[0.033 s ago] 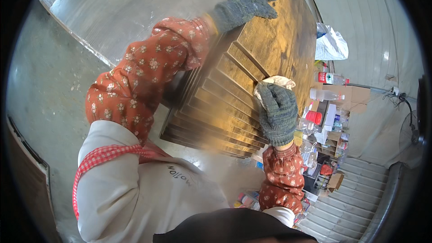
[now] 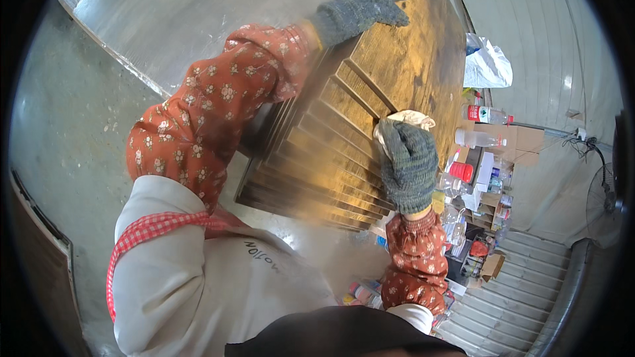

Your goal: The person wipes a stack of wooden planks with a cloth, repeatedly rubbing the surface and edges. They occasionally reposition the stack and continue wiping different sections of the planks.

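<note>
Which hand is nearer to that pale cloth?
Right. The gloved right hand holds the pale cloth; the gloved left hand is apart from it, farther up the picture, spread on the top wooden board.

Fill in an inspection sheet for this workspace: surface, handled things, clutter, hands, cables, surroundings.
Surface: top board is brown wood with dark patches; what supports the stack cannot be told.
Handled things: brown boards, stacked with stepped edges; a pale cloth at the near part of the stack.
Clutter: plastic bottles, cardboard boxes and a silvery-white bag on the right.
Hands: left hand, gloved, fingers spread on the top board; right hand, gloved, closed on the cloth.
Cables: dark wires near a fan, looking tangled.
Surroundings: pale wall on the right, grey floor on the left.
</note>
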A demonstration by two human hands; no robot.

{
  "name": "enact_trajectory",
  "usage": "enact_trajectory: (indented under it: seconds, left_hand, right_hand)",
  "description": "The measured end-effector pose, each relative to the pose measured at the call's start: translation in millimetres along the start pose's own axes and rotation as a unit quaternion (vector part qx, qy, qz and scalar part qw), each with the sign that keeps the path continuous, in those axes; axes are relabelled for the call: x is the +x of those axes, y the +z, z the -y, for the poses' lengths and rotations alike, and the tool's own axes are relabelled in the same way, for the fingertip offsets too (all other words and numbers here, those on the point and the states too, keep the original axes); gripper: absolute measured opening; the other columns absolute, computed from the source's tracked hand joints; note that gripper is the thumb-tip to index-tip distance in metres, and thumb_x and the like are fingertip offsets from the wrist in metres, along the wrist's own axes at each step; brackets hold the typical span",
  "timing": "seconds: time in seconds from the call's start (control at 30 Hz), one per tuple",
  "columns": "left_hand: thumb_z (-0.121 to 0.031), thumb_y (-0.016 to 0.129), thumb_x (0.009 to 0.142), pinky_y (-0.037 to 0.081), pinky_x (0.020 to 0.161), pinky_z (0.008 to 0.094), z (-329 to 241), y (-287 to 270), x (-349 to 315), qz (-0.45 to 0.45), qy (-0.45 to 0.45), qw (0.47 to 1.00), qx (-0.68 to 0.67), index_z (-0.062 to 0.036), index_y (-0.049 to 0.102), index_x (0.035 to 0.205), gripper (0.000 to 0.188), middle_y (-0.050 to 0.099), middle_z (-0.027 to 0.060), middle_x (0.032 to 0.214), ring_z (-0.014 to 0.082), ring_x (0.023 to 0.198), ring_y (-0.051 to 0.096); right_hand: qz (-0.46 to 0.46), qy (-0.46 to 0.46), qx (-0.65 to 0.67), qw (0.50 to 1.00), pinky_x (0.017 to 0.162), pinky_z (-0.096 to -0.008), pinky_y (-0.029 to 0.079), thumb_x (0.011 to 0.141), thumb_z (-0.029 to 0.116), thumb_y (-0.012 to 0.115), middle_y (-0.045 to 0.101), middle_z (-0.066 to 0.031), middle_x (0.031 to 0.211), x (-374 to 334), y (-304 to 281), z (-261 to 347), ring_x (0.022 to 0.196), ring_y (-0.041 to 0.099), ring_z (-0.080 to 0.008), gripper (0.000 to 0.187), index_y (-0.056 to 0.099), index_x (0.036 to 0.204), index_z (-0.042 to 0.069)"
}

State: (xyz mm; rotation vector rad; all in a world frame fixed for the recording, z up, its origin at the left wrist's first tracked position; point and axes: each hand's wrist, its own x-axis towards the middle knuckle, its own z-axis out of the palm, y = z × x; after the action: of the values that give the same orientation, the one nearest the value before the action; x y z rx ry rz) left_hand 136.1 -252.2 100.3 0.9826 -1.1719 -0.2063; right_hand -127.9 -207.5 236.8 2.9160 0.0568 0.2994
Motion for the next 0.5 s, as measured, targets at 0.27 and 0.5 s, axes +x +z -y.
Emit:
enact_trajectory:
  seconds: [0.27,0.5]
  left_hand:
    - [-0.018,0.058,0.094,0.037,0.113,0.0391,-15,10,-3,-0.036,-0.075,0.977,-0.197,-0.0202,0.075,0.109,0.023,0.053,0.0033,0.143,0.0265,0.134,0.046]
    - [-0.021,0.062,0.091,0.040,0.108,0.0408,-10,15,-10,-0.008,-0.022,0.979,-0.202,-0.0170,0.073,0.112,0.024,0.057,0.0096,0.137,0.0299,0.125,0.051]
  right_hand:
    - [0.047,0.085,-0.010,0.995,0.103,-0.0431,0.044,0.081,0.010,0.067,0.062,-0.0117,0.120,14,8,47,0.115,0.058,-0.0317,0.045,0.060,0.125,0.007]
    - [0.005,0.092,0.009,0.996,0.087,-0.0401,0.050,0.079,0.020,0.069,0.063,-0.0128,0.116,44,19,61,0.103,0.062,-0.0312,0.045,0.062,0.122,0.009]
